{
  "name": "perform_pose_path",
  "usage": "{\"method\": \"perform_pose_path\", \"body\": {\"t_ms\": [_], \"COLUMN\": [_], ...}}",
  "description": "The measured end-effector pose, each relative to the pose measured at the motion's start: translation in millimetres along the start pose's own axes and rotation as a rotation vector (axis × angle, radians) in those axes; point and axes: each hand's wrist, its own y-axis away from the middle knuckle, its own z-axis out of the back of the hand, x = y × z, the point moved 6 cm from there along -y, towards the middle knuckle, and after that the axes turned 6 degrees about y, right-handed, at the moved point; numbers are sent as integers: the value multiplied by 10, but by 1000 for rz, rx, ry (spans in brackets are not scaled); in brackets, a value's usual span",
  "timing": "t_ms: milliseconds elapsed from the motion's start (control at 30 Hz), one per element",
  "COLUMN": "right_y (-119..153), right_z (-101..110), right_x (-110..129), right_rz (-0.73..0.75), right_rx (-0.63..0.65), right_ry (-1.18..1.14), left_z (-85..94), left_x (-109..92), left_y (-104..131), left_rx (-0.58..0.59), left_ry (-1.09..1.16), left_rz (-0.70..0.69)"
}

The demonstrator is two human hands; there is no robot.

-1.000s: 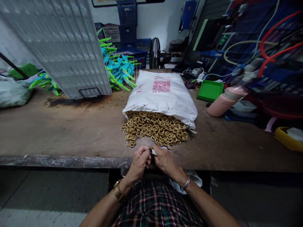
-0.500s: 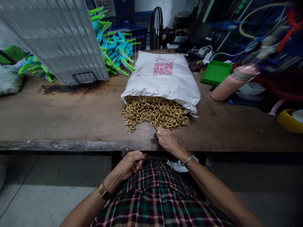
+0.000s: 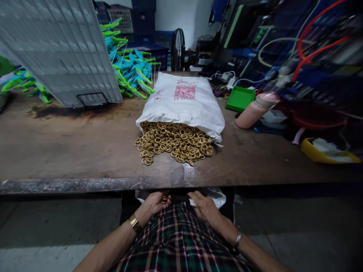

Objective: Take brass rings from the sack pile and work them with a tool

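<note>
A heap of brass-coloured rings [image 3: 176, 145] spills from the mouth of a white sack [image 3: 181, 109] with a red printed code, lying on the table. Below the table's front edge, over my lap, my left hand [image 3: 154, 204] is closed around a few brass rings [image 3: 163, 199]. To its right and a little apart, my right hand [image 3: 207, 209] has its fingers curled together. A small pale piece [image 3: 193, 203] shows at its fingers; what it is, I cannot make out. Behind both hands, white plastic [image 3: 218, 196] hangs under the table edge.
A ribbed translucent panel [image 3: 70, 56] stands at left, beside blue and green plastic parts [image 3: 133, 71]. On the right are a green tray [image 3: 240, 99], a pink bottle [image 3: 252, 113] and a yellow tray [image 3: 312, 153]. A black fan [image 3: 178, 49] stands behind the table [image 3: 85, 151].
My right hand has drawn back from the ring heap, down below the table edge, near my left hand. My left hand still holds rings. The view has shifted.
</note>
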Motion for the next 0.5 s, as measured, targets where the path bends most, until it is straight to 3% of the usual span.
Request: {"method": "perform_pose_path", "body": {"t_ms": [133,300,400,500], "right_y": [35,75,119,120], "right_z": [-157,-142,-3,237], "right_x": [-181,-136,-59,57], "right_rz": [-173,-111,-25,114], "right_rx": [40,121,52,-122], "right_ry": [2,-89,-150,-261], "left_z": [-68,-15,-25,-63], "left_x": [111,126,47,-80], "left_y": [-68,-82,-34,45], "left_rx": [3,22,61,85], "left_ry": [6,-117,-217,-258], "left_rz": [6,-68,-96,-139]}}
